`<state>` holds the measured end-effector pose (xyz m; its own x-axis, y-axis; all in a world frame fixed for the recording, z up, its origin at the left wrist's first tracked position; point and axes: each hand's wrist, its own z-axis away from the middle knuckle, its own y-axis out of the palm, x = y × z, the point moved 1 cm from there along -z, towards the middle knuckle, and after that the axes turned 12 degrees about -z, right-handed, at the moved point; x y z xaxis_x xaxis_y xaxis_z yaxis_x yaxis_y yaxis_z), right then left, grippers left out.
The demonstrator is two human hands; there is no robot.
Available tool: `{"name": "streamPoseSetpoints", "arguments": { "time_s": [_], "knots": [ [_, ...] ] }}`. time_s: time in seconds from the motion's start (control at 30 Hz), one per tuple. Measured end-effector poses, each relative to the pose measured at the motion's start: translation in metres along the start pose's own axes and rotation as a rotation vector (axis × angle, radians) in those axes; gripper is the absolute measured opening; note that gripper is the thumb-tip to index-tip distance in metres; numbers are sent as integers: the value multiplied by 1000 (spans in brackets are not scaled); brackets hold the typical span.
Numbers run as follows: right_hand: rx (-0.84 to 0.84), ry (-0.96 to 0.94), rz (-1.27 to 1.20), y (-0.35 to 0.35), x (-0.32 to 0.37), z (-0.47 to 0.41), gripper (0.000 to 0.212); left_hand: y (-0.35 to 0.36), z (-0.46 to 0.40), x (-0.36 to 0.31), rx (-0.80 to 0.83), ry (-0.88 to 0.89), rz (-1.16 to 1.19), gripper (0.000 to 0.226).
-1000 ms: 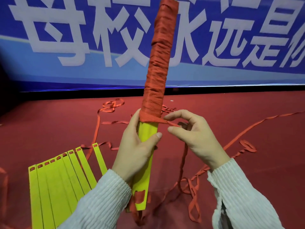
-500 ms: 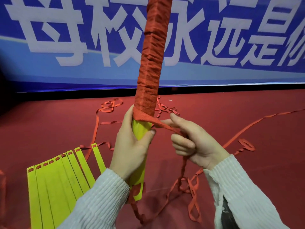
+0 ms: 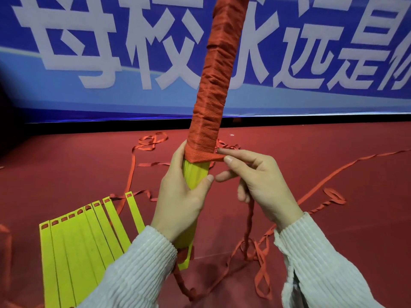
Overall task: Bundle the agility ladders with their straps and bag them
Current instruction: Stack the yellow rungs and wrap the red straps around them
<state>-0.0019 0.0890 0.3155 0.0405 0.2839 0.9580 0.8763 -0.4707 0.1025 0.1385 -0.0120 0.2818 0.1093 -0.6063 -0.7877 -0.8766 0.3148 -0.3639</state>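
Note:
A stack of yellow ladder rungs (image 3: 195, 174) stands nearly upright in front of me, its upper length wound tightly in red strap (image 3: 213, 90). My left hand (image 3: 180, 196) grips the bare yellow part just below the wrapping. My right hand (image 3: 255, 181) pinches the free strap end (image 3: 216, 158) at the lowest turn, on the bundle's right side. The rest of that strap hangs down past my right palm to the floor. A second ladder's yellow rungs (image 3: 82, 245) lie fanned out on the red floor at lower left.
Loose red strap (image 3: 333, 196) trails in loops across the red floor (image 3: 333, 230) to the right and behind the bundle. A blue banner (image 3: 111, 52) with large white characters covers the wall behind. White knitted sleeves cover both forearms.
The bundle has been tilted slightly right. My right hand has brought the strap round from a slanted pull to a level turn against the bundle, with its fingers now spread out.

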Motion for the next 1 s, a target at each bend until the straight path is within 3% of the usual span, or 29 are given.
{"name": "streamPoseSetpoints", "arguments": {
  "time_s": [0.27,0.47,0.67,0.77,0.9,1.0],
  "knots": [
    [58,-52,81,-1,-2,1,17,2,2,5,33,11,-18,75],
    [77,37,140,-4,-9,-3,17,1,3,4,41,10,-52,79],
    [33,-123,203,-7,-5,-5,15,1,1,2,30,-12,14,72],
    [-28,-116,58,-5,-7,-7,28,2,3,-8,132,-88,235,60],
    [132,59,-197,1,-13,-2,39,8,14,-21,379,-195,627,45],
    [191,59,-209,5,-6,6,42,2,18,-25,582,-291,841,32]
  ]
}}
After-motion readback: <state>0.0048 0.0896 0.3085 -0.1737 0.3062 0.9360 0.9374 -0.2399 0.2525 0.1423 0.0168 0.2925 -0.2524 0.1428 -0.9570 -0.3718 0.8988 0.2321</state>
